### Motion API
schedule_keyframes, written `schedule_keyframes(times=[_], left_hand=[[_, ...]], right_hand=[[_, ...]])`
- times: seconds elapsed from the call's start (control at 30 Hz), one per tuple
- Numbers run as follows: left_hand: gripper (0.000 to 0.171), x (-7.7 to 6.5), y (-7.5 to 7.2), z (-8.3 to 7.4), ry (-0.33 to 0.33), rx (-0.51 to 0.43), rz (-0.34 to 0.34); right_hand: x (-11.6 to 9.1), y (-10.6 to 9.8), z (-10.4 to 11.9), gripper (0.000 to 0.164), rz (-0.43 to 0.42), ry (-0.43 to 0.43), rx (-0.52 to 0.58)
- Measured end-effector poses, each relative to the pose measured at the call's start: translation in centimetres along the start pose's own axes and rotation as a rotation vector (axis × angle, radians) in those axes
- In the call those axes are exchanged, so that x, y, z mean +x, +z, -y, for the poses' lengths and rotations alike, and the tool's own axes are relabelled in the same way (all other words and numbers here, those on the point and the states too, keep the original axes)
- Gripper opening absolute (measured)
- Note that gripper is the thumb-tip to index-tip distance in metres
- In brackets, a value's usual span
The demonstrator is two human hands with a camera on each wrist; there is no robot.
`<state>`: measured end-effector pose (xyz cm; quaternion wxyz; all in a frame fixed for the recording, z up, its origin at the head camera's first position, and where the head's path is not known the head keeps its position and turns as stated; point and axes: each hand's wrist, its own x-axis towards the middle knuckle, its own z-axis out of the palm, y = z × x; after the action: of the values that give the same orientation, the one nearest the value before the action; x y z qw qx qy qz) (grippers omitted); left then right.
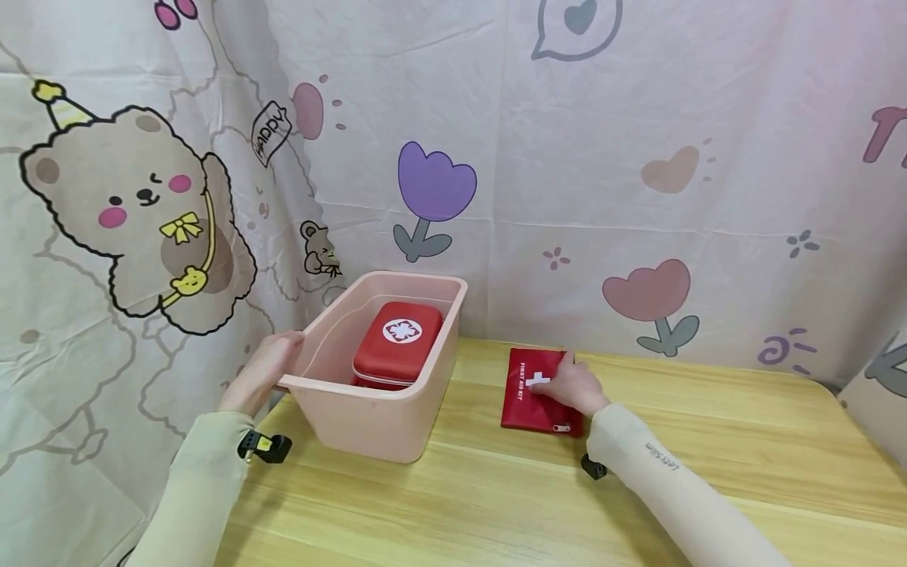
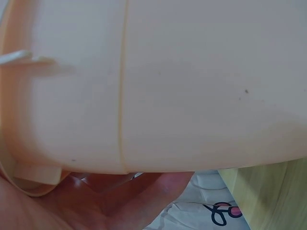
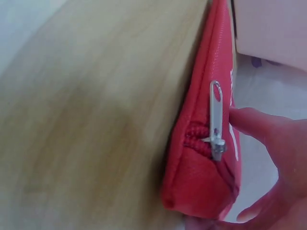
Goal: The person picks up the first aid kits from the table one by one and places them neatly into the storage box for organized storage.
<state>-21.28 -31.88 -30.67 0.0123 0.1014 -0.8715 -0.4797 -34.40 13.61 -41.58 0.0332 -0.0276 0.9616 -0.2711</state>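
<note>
A pale pink plastic bin (image 1: pixel 368 421) stands on the wooden table at centre left. My left hand (image 1: pixel 267 366) grips its rim at the near left corner; in the left wrist view, fingers lie along the bin's wall (image 2: pixel 192 96). Inside the bin is a red zipped case (image 1: pixel 394 346) with a white round emblem, on top of something red that is mostly hidden. To the right, a flat red first aid pouch (image 1: pixel 520 402) lies on the table. My right hand (image 1: pixel 577 386) holds its right side, thumb on the printed face. The metal zipper pull (image 3: pixel 216 117) shows at one end.
The wooden table (image 1: pixel 708 425) extends right and toward me. Behind it and at the left hangs a pale printed curtain (image 1: pixel 546 157), close to the bin's far end. A small black device (image 1: pixel 265 446) is strapped to the left wrist, another (image 1: pixel 594 466) to the right.
</note>
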Motion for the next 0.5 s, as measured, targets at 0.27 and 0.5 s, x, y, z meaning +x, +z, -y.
schedule_keyframes(times=[0.27, 0.5], left_hand=[[0.064, 0.0, 0.0, 0.3, 0.013, 0.003, -0.007], [0.064, 0.0, 0.0, 0.4, 0.024, 0.013, -0.008]], right_hand=[[0.3, -0.8, -1.1, 0.076, 0.036, -0.014, 0.363], [0.3, -0.8, -1.3, 0.053, 0.068, 0.084, 0.586]])
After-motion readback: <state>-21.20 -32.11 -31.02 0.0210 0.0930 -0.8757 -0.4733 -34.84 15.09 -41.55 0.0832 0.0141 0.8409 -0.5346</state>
